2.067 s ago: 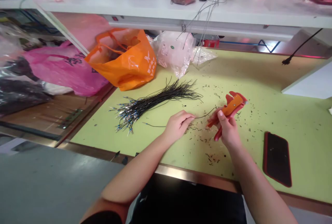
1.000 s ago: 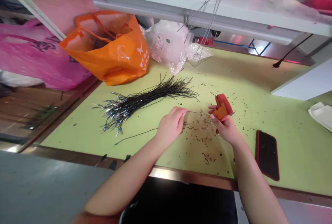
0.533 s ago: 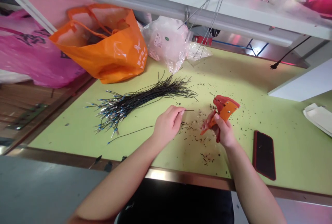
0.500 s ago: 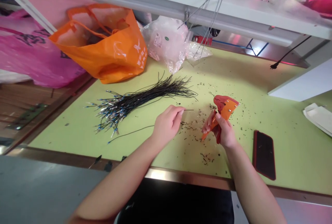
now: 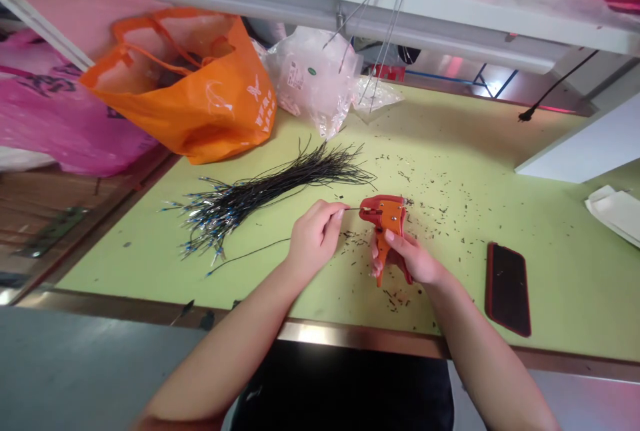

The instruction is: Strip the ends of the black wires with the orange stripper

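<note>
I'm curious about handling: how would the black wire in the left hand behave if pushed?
The black wire would probably bend, since its thin tail curves. It should feel light, being slender. The short, straight stretch between the left hand and wire stripper may resist bending more.

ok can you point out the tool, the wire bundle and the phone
Tool (image 5: 393, 216): head view, on its orange body
Wire bundle (image 5: 275, 186): head view, midway along the black wires
Phone (image 5: 508, 289): head view, middle of its dark face

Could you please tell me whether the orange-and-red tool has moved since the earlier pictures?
Yes, the tool has moved left, away from the phone, towards the left hand.
</note>
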### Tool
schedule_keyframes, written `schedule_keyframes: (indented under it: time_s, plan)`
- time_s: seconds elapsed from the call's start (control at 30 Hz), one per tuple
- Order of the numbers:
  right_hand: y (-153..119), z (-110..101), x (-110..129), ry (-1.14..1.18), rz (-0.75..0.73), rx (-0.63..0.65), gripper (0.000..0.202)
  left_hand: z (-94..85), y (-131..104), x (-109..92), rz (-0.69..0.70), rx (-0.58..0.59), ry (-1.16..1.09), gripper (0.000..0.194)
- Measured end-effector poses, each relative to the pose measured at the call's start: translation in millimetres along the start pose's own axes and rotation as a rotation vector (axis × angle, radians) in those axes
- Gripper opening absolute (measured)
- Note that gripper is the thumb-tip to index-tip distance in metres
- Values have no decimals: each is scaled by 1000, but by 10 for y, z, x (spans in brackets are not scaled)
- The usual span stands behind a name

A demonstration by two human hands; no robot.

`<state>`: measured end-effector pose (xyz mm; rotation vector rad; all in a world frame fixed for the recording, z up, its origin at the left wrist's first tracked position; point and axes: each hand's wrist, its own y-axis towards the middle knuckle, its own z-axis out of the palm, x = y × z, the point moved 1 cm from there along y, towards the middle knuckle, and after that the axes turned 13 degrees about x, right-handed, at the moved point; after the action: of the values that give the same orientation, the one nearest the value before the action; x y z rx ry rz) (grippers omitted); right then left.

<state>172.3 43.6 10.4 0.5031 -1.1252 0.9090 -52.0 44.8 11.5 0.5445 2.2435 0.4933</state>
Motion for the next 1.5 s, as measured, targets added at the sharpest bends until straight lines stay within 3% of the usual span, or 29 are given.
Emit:
schedule_keyframes:
  time_s: [0.97, 1.5]
  plan:
    - [32, 63, 14, -33, 43, -84, 59, 35, -14, -6, -55, 62, -40, 26]
    - [59, 136, -7, -88, 10, -159, 65, 26, -9, -31, -25, 24, -57, 22]
